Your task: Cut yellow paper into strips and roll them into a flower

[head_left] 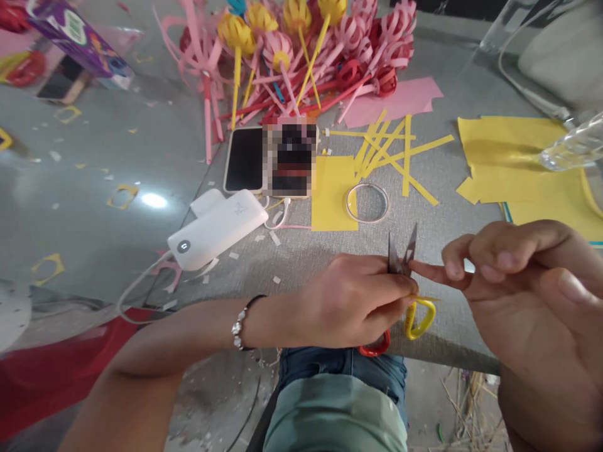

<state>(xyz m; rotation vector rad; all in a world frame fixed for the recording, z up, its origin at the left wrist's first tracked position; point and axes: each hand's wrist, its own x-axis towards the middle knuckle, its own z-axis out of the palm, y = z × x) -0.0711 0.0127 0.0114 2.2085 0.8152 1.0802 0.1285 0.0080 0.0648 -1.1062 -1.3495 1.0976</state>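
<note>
My left hand (358, 301) is closed around a pair of scissors (421, 319) near the pivot. Their blades stand apart and point away from me; one handle loop is yellow, the other red. A thin yellowish edge shows beside the fingertips, too small to make out. My right hand (527, 282) is raised just to the right, palm turned up. Its index finger stretches to the scissor blades and appears to touch them, while the other fingers are loosely bent with nothing visible in them. Ahead of the hands lie a silver bangle (367, 203) and a yellow paper sheet (330, 213).
Yellow strips (405, 150) lie beyond the bangle, with pink and yellow paper flowers (301, 56) behind. A white power bank (221, 229) and two phones, one black-screened (245, 160), are left of centre. At right, a glass (575, 144) stands by yellow paper (490, 150).
</note>
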